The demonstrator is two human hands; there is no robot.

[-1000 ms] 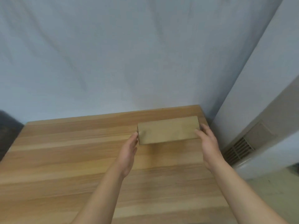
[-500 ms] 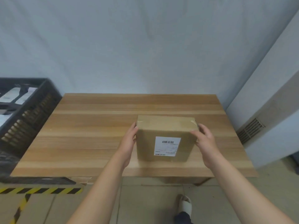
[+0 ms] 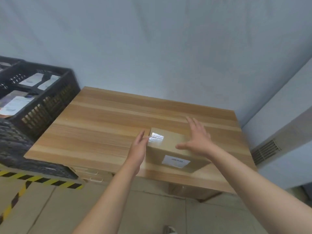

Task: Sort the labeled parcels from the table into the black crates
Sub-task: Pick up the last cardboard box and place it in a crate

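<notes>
One parcel (image 3: 160,155) shows on the table (image 3: 101,124), sitting near the front edge, right of centre, and it is not in a crate yet. Over on the left, the black crate (image 3: 50,102) already holds several flat packages with white labels (image 3: 15,103), so I judge the sorting is well underway, with this box yet to be carried across.

The left hand (image 3: 137,149) lies flat along the box's left side, fingers straight. The right hand (image 3: 199,139) is spread wide over the top right corner, thumb out across the lid. I can't tell if the palm is actually touching. The grip is apart on both sides, with nothing clamped.

The parcel is plain brown cardboard, a squat block with crisp edges. A strip of clear tape (image 3: 156,138) on top flashes glare. A white printed label (image 3: 176,161) sits on the near face, too blurred for me to read. The table is smooth wood-grain laminate in pale and tan bands. The crate is rigid plastic with slotted walls. I reckon the box wants a firm squeeze from both sides, because the cardboard looks slick.
</notes>
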